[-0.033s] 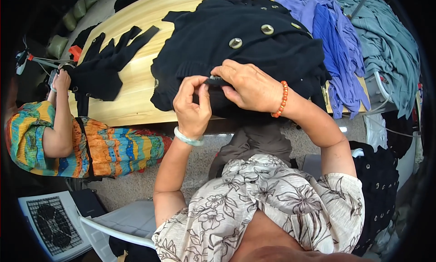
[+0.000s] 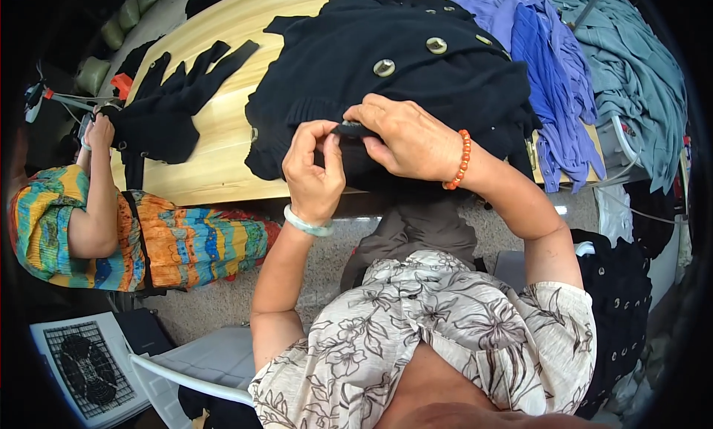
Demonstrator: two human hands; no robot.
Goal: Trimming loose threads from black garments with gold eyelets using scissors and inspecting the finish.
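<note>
A black knit cardigan [image 2: 319, 80] with large, pale-rimmed buttons [image 2: 384, 67] lies heaped on the table before me. My left hand [image 2: 316, 165] pinches an edge of its dark cloth between thumb and fingertips. Close beside it, my right hand [image 2: 408, 135] grips the same edge, with its thumb below and its fingers curled over the top. Something small and greyish, perhaps a button, shows at the right fingertips; the fingers partly hide it. The fold of cloth is raised between both hands, near the table's front edge.
Purple-blue knitwear [image 2: 553, 95] and grey-green garments [image 2: 631, 72] hang over the table's right end. At left, a co-worker in a patterned dress [image 2: 200, 239] handles another black garment [image 2: 160, 132] on the wooden table [image 2: 230, 147]. A white chair [image 2: 208, 362] stands behind at lower left.
</note>
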